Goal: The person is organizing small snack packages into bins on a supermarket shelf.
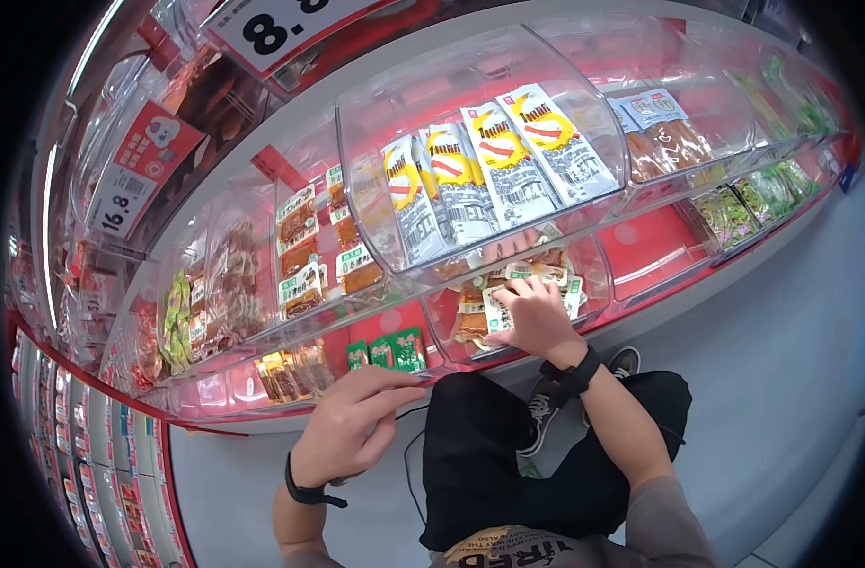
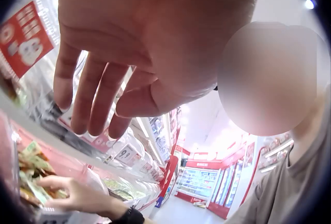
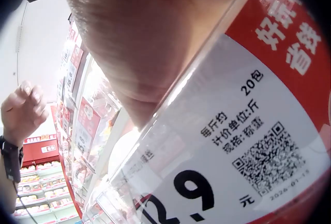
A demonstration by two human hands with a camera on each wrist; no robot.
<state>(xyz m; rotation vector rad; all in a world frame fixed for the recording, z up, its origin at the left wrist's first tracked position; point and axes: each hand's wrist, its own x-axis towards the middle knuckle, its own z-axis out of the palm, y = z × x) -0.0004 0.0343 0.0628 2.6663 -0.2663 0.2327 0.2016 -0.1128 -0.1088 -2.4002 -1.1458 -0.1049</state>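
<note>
Right hand works in a snack bin; left hand hangs free.

Head view: the right hand point(image 1: 532, 317) closes its grip on a small white-and-green foil snack packet point(image 1: 497, 319) under its fingertips, inside the clear plastic shelf bin point(image 1: 595, 275). The left hand point(image 1: 352, 426) idles well behind it.
Left wrist view: slack, empty fingers point(image 2: 85, 94).
Right wrist view: the grip is hidden and the packet's axis is unclear.

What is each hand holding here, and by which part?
The right hand pinches a small white-and-green snack packet by one edge, inside the clear plastic bin; the left hand holds nothing.
</note>
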